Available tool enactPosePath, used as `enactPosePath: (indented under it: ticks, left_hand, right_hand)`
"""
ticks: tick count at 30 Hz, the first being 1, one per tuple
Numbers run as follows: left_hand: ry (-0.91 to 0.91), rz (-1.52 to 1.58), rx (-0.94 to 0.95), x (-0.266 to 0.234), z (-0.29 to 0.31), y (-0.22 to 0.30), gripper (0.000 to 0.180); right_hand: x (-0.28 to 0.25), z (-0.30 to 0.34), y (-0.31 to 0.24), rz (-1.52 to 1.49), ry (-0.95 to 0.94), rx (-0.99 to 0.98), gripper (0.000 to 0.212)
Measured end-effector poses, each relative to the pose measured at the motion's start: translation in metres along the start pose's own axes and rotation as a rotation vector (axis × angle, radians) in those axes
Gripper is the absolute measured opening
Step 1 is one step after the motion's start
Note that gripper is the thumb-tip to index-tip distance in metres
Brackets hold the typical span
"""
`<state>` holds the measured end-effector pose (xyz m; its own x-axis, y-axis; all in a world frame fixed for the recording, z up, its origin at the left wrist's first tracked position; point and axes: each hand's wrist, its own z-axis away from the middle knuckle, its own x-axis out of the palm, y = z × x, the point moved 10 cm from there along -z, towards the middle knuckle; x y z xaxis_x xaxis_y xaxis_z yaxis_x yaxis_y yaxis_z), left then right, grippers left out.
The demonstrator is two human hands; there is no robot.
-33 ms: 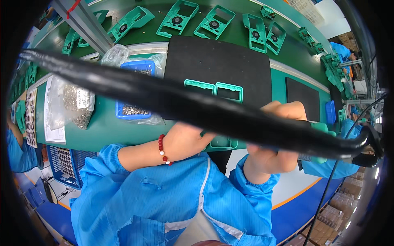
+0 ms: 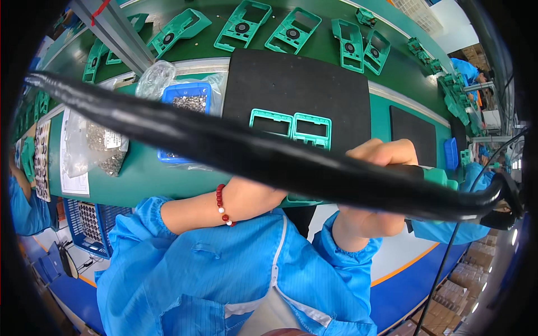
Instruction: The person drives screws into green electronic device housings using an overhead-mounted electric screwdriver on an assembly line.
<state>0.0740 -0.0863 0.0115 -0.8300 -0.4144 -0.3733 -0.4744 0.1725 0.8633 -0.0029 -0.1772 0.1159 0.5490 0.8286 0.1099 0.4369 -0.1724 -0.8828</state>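
My left hand (image 2: pixel 253 197), with a red and white bead bracelet, rests low at the near edge of the black mat (image 2: pixel 297 78). Its fingers are hidden behind a thick black bar (image 2: pixel 224 140) that crosses close to the camera. Just beyond them a piece of a green plastic frame (image 2: pixel 305 200) shows. My right hand (image 2: pixel 375 221) is closed around a green-ended tool (image 2: pixel 440 177), mostly covered by the bar, so its kind cannot be made out. Two small green frames, a left one (image 2: pixel 272 113) and a right one (image 2: pixel 312 138), lie side by side on the mat.
A blue bin (image 2: pixel 188 88) of small metal parts stands left of the mat, with a second blue bin (image 2: pixel 168 158) nearer. Beside them lies a clear bag (image 2: pixel 109 147) of metal parts. Larger green housings (image 2: pixel 242 27) line the far side. A blue crate (image 2: pixel 84 241) sits lower left.
The black bar has shifted slightly down in the view, uncovering more of the far blue bin and the two frames. It now hides my left fingers and thumb. My right hand is nearly unmoved.
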Motion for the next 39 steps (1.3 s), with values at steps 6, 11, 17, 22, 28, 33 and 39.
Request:
enactPosePath:
  ticks: [6, 11, 17, 22, 28, 33, 39]
  left_hand:
    - [-0.043, 0.012, 0.143, -0.002, -0.009, 0.022, 0.03]
    - [-0.002, 0.029, 0.15, -0.003, -0.009, 0.02, 0.035]
    - [-0.02, -0.021, 0.138, 0.0, -0.01, 0.016, 0.031]
    - [0.005, -0.102, 0.199, 0.002, -0.011, 0.021, 0.031]
    - [0.024, -0.09, 0.22, 0.004, -0.01, 0.02, 0.03]
    - [0.019, -0.089, 0.22, 0.007, -0.011, 0.02, 0.033]
    - [-0.178, -0.296, 0.116, 0.02, -0.012, 0.0, 0.048]
  right_hand:
    - [0.0, 0.005, 0.003, -0.064, 0.08, 0.026, 0.052]
    - [-0.002, 0.007, -0.001, -0.179, 0.008, 0.094, 0.045]
    - [0.005, 0.012, 0.012, -0.251, -0.047, 0.083, 0.059]
    - [-0.003, 0.012, 0.01, -0.269, 0.017, 0.015, 0.058]
    - [0.003, 0.008, 0.008, -0.237, 0.004, 0.049, 0.06]
    - [-0.003, 0.008, 0.013, -0.083, 0.036, 0.107, 0.056]
    - [-0.035, 0.01, 0.032, 0.088, 0.187, 0.037, 0.048]
